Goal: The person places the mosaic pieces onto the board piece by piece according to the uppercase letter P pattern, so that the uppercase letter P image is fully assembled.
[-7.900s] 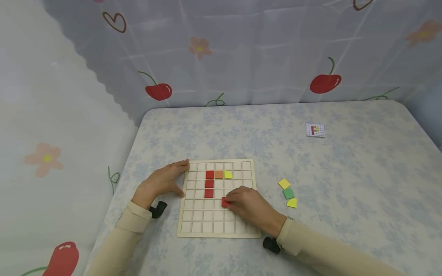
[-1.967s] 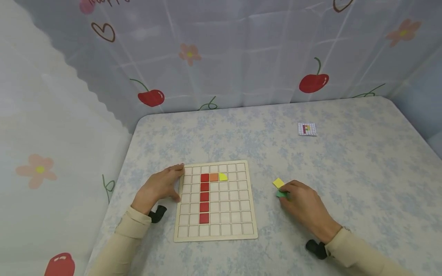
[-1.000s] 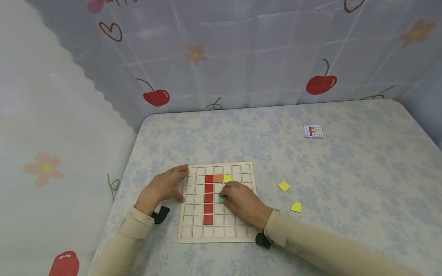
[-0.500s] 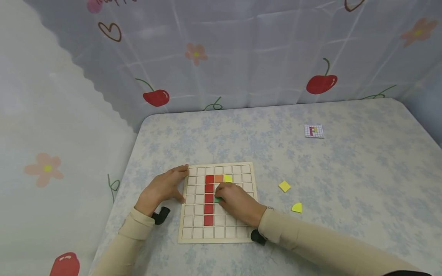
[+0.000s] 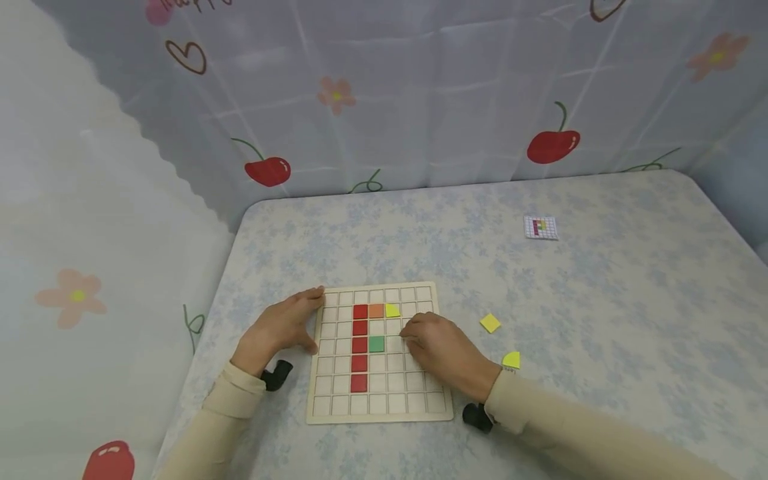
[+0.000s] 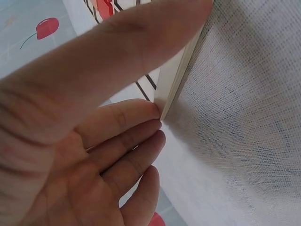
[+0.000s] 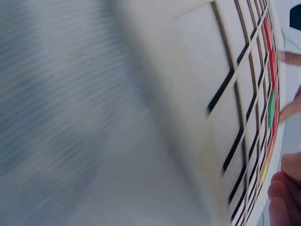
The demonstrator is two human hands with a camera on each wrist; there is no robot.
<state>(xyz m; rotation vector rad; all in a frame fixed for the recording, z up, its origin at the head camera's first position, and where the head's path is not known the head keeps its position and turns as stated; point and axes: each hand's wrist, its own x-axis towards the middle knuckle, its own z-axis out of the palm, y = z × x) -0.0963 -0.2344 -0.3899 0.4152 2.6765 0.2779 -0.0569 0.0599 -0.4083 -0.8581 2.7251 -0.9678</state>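
A pale wooden grid board (image 5: 384, 419) lies on the table. In one column stand several red square tiles (image 5: 359, 345). An orange tile (image 5: 376, 311) and a yellow quarter-round tile (image 5: 392, 311) continue the top tile row to the right. The green square tile (image 5: 376, 344) sits flat in a cell beside the middle red one. My left hand (image 5: 279, 327) rests at the board's left edge, thumb and fingers extended, fingertips at the corner in the left wrist view. Over the board's right part is my right hand (image 5: 450, 353), fingers loosely bent, no tile showing in them.
Right of the board lie a loose yellow square tile (image 5: 490, 323) and a yellow quarter-round tile (image 5: 511, 360), the latter close to the right sleeve (image 5: 540, 407). A small pattern card (image 5: 541, 227) lies farther back. Behind the table hangs a printed curtain (image 5: 420, 100).
The right hand took the green tile from the table's right side, set it beside the red column, let go and drew back rightward. Earlier, red tiles filled out the column. Left hand stayed.
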